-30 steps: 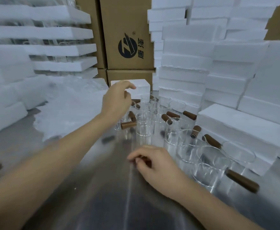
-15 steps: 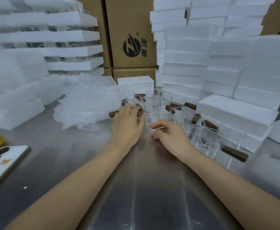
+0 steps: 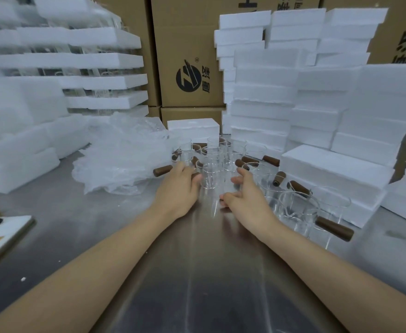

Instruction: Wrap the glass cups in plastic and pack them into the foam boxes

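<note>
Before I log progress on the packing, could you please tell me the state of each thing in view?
Glass cups: unwrapped, upright, clustered together.
Plastic sheets: loose heap left of the cups.
Foam boxes: stacked at right.
Left hand: against a cup at the cluster's left; grip unclear.
Right hand: open, fingers spread, holding nothing.
Phone: lying camera side up.

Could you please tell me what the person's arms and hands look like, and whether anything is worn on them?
The left hand and right hand are bare, with no gloves. No ring, watch or bracelet shows on either, and no sleeve is in view anywhere along either arm.
</note>
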A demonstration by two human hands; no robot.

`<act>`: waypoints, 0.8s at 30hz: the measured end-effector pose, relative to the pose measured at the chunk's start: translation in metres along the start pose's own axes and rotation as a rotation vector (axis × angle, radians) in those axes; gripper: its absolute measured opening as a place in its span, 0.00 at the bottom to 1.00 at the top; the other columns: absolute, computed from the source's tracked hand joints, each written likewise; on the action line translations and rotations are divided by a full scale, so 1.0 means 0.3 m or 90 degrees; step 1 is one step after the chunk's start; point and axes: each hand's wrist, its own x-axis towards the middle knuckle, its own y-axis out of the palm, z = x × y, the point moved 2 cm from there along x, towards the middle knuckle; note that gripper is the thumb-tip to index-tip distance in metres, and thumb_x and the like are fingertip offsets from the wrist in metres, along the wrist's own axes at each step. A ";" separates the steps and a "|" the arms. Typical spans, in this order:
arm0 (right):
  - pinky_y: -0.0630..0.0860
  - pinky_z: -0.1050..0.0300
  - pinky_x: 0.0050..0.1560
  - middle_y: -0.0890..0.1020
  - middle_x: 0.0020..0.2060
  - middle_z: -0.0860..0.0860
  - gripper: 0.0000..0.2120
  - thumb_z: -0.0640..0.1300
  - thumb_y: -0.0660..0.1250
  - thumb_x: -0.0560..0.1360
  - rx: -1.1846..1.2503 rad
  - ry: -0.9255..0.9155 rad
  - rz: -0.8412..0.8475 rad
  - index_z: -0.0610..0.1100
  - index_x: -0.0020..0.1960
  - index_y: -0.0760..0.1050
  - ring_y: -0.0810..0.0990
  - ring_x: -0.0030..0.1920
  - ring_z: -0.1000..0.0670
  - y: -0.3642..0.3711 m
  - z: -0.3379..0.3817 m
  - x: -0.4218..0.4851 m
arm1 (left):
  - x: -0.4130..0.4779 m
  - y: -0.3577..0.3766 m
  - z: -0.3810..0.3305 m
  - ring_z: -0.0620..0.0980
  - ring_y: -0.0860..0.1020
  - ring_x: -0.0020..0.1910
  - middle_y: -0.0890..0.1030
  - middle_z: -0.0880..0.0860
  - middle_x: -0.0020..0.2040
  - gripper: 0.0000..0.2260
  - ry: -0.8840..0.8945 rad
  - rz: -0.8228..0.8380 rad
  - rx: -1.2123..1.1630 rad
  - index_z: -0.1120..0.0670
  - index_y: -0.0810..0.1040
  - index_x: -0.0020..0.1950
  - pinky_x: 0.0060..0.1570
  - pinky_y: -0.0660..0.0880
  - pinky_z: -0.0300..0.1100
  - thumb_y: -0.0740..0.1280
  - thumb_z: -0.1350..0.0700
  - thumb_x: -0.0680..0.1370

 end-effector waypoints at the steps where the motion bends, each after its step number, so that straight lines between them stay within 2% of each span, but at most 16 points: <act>1: 0.81 0.53 0.48 0.67 0.61 0.54 0.36 0.34 0.64 0.74 0.005 -0.003 0.006 0.48 0.76 0.52 0.82 0.41 0.54 -0.003 0.000 -0.001 | -0.007 -0.009 -0.003 0.57 0.74 0.49 0.71 0.54 0.50 0.12 0.016 -0.008 -0.024 0.60 0.75 0.52 0.49 0.71 0.52 0.57 0.53 0.82; 5: 0.80 0.46 0.53 0.67 0.64 0.53 0.40 0.39 0.68 0.74 0.027 -0.021 0.022 0.52 0.77 0.48 0.83 0.43 0.50 -0.010 -0.001 -0.003 | -0.025 -0.038 -0.029 0.57 0.74 0.42 0.69 0.50 0.46 0.12 0.136 -0.060 -0.047 0.60 0.76 0.50 0.43 0.72 0.55 0.57 0.54 0.81; 8: 0.80 0.45 0.52 0.69 0.65 0.53 0.33 0.43 0.71 0.74 0.064 -0.026 0.023 0.50 0.73 0.58 0.83 0.47 0.46 -0.013 0.001 -0.003 | -0.028 -0.043 -0.035 0.53 0.73 0.41 0.69 0.47 0.44 0.15 0.211 -0.077 -0.067 0.59 0.77 0.47 0.39 0.72 0.53 0.55 0.51 0.80; 10: 0.81 0.49 0.52 0.73 0.61 0.53 0.29 0.46 0.74 0.70 0.087 -0.022 0.025 0.51 0.66 0.64 0.82 0.50 0.49 -0.017 -0.001 -0.004 | -0.034 -0.050 -0.034 0.52 0.74 0.41 0.72 0.48 0.43 0.19 0.200 -0.095 -0.151 0.59 0.78 0.45 0.40 0.72 0.51 0.52 0.49 0.80; 12: 0.79 0.50 0.55 0.77 0.56 0.52 0.29 0.52 0.76 0.65 0.120 0.008 0.034 0.50 0.61 0.67 0.82 0.51 0.49 -0.018 -0.006 -0.002 | -0.026 -0.078 -0.012 0.51 0.75 0.43 0.76 0.49 0.44 0.20 0.136 -0.190 -0.211 0.58 0.79 0.45 0.44 0.70 0.48 0.50 0.49 0.80; 13: 0.79 0.50 0.56 0.78 0.53 0.51 0.29 0.54 0.77 0.64 0.153 0.027 0.045 0.49 0.60 0.69 0.83 0.49 0.48 -0.016 -0.007 -0.001 | -0.017 -0.102 0.012 0.51 0.75 0.46 0.77 0.49 0.45 0.19 0.100 -0.258 -0.160 0.57 0.79 0.47 0.46 0.68 0.47 0.51 0.51 0.80; 15: 0.80 0.52 0.52 0.79 0.46 0.48 0.29 0.53 0.79 0.63 0.252 0.053 0.078 0.45 0.56 0.70 0.85 0.44 0.48 -0.008 -0.004 0.001 | 0.004 -0.150 0.083 0.55 0.74 0.54 0.79 0.52 0.52 0.12 0.053 -0.335 0.049 0.57 0.79 0.51 0.50 0.65 0.49 0.57 0.55 0.78; 16: 0.80 0.53 0.50 0.78 0.44 0.48 0.30 0.53 0.79 0.60 0.291 0.058 0.093 0.44 0.55 0.70 0.84 0.42 0.49 -0.006 0.000 0.001 | 0.012 -0.167 0.122 0.57 0.73 0.58 0.79 0.54 0.56 0.10 0.038 -0.336 0.147 0.57 0.79 0.53 0.54 0.64 0.50 0.61 0.58 0.77; 18: 0.80 0.55 0.48 0.77 0.42 0.48 0.33 0.54 0.78 0.56 0.322 0.062 0.100 0.42 0.55 0.70 0.84 0.40 0.49 -0.005 0.006 0.000 | 0.016 -0.188 0.195 0.59 0.71 0.63 0.78 0.56 0.61 0.12 -0.003 -0.291 0.261 0.58 0.78 0.59 0.58 0.62 0.53 0.64 0.58 0.78; 20: 0.80 0.54 0.51 0.76 0.42 0.47 0.35 0.54 0.79 0.55 0.329 0.066 0.097 0.42 0.56 0.70 0.84 0.41 0.49 -0.008 0.004 0.000 | 0.010 -0.192 0.239 0.60 0.71 0.63 0.79 0.58 0.59 0.14 -0.066 -0.227 0.300 0.59 0.77 0.63 0.58 0.59 0.55 0.65 0.56 0.79; 21: 0.80 0.53 0.51 0.76 0.42 0.47 0.36 0.54 0.79 0.55 0.331 0.068 0.096 0.42 0.57 0.70 0.84 0.41 0.49 -0.009 0.003 -0.001 | 0.008 -0.191 0.248 0.60 0.71 0.61 0.81 0.58 0.56 0.13 -0.086 -0.207 0.310 0.58 0.78 0.62 0.57 0.58 0.55 0.65 0.57 0.79; 24: 0.80 0.54 0.51 0.76 0.44 0.47 0.33 0.53 0.78 0.58 0.330 0.068 0.094 0.42 0.57 0.70 0.84 0.42 0.49 -0.009 0.001 -0.007 | 0.011 -0.206 0.239 0.59 0.73 0.51 0.81 0.56 0.47 0.06 -0.075 -0.230 0.323 0.57 0.84 0.49 0.52 0.57 0.54 0.67 0.61 0.78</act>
